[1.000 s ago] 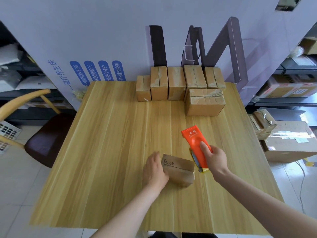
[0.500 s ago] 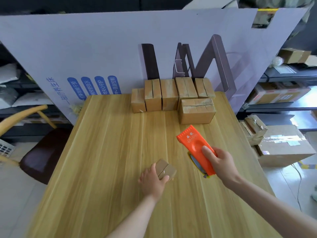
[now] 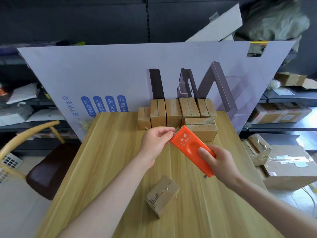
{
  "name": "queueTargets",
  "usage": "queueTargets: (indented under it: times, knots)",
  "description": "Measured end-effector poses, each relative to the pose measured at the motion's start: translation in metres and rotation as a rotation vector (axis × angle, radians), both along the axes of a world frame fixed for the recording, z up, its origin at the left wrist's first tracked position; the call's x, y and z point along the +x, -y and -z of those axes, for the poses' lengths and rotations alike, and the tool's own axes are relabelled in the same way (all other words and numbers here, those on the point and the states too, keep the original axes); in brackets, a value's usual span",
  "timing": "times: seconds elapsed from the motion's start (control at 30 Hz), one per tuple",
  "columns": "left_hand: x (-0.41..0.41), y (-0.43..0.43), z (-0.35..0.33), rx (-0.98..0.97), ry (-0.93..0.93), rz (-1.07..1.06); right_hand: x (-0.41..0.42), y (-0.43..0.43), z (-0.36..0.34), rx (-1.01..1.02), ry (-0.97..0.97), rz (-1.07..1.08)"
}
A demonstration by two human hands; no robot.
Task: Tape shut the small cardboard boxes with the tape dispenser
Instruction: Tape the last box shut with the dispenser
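Observation:
My right hand (image 3: 217,162) grips the orange tape dispenser (image 3: 190,146) by its rear half and holds it up over the wooden table (image 3: 109,169). My left hand (image 3: 155,143) is raised beside the dispenser's toothed front end, with thumb and fingers pinching at the tape end there. A small cardboard box (image 3: 162,194) lies alone on the table below both hands, its flap seam facing up. Neither hand touches it.
Several small boxes (image 3: 175,112) stand in a row at the table's far edge, with one larger box (image 3: 201,128) in front. A big printed board (image 3: 120,79) leans behind them. A wooden chair (image 3: 42,165) stands to the left; cartons (image 3: 288,167) are piled on the floor to the right.
My left hand let go of the small box and rose to the dispenser's front end. My right hand lifted the dispenser. The camera tilted up.

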State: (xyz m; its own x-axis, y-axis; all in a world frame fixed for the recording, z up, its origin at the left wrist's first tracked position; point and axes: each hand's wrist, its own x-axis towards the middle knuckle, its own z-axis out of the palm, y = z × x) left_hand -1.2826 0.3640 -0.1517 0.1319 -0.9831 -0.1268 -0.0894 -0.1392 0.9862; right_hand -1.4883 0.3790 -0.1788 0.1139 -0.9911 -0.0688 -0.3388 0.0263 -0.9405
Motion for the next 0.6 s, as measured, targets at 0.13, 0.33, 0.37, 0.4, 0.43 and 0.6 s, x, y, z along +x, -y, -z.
queueTargets:
  times: [0.13,0.33,0.37,0.4,0.43,0.6]
  knots:
    - [0.005,0.004,-0.004,0.027,-0.061,-0.014,0.003,-0.001,-0.01,-0.054,-0.051,-0.021]
    - [0.008,0.013,-0.007,0.106,-0.088,-0.007,0.003,-0.003,-0.015,-0.092,-0.127,-0.025]
    - [0.009,0.014,-0.006,0.113,-0.084,-0.008,0.003,-0.003,-0.016,-0.101,-0.143,-0.022]
    - [0.01,0.015,-0.005,0.118,-0.075,-0.013,0.003,-0.003,-0.016,-0.111,-0.164,-0.023]
    - [0.011,0.016,-0.005,0.121,-0.065,-0.023,0.004,-0.003,-0.017,-0.124,-0.187,-0.026]
    - [0.016,0.026,-0.002,0.102,-0.021,-0.101,0.01,-0.003,-0.024,-0.149,-0.295,-0.028]
